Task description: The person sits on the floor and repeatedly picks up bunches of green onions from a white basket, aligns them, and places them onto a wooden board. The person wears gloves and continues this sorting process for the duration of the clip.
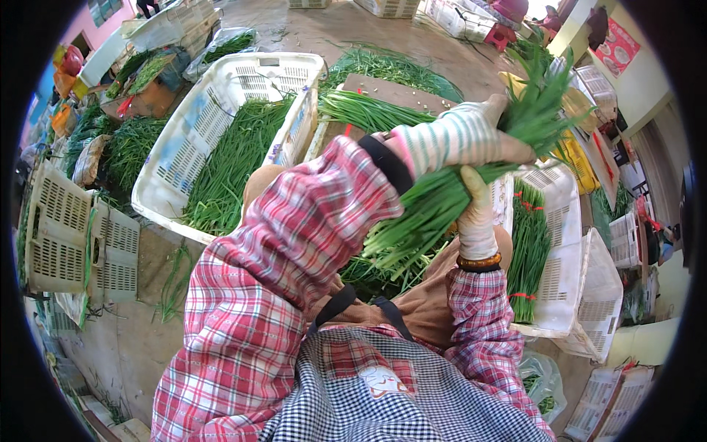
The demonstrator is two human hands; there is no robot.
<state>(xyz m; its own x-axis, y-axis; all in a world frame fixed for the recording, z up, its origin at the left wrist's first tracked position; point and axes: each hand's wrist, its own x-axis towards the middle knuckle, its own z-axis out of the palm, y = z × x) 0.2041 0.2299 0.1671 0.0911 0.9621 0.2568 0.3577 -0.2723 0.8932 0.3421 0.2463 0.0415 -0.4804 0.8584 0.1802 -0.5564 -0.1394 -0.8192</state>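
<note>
In front of me, a loose bunch of green Chinese chives (422, 207) is held at a slant, its pale stem ends low on the left and its leaf tips high on the right. My left hand (469, 132), in a striped knit glove, reaches across and grips the leafy upper part. Lower down, my right hand (478, 207) in a pale glove wraps the bunch from the right. Motion blurs the leaves. Beneath, more cut chives (397, 268) lie by my lap. Behind my left wrist, another bunch of chives (370, 109) rests on a brown board (395, 91).
A white plastic crate (144, 190) with loose chives stands at left. At right, another white crate (558, 287) holds bundles tied with red bands (527, 248). A heap of greens (386, 63) lies beyond the board. Stacked crates (61, 232) flank the far left. People are in the background.
</note>
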